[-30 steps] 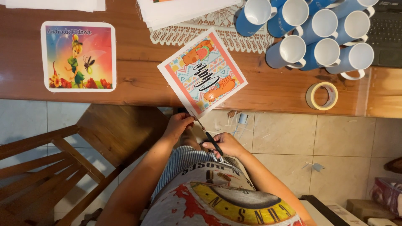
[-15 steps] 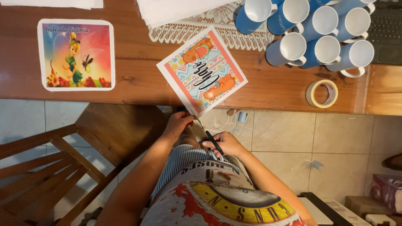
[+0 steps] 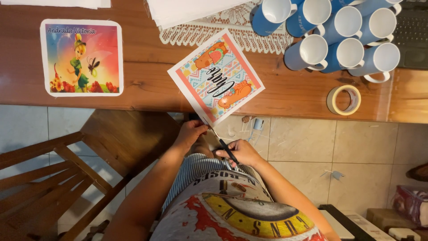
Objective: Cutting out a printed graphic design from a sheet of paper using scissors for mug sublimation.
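Seen from above, a person's left hand (image 3: 189, 134) pinched the lower corner of a printed sheet (image 3: 216, 76) with a pink border, which lay tilted, partly over the near edge of a wooden table (image 3: 147, 85). The right hand (image 3: 240, 153) was closed around black-handled scissors (image 3: 223, 145), their tip at that same corner. On the table beyond the sheet lay a lace doily (image 3: 249, 35); right of the sheet stood blue mugs (image 3: 339, 33) and a tape roll (image 3: 343, 100); far left lay a fairy picture (image 3: 82, 57).
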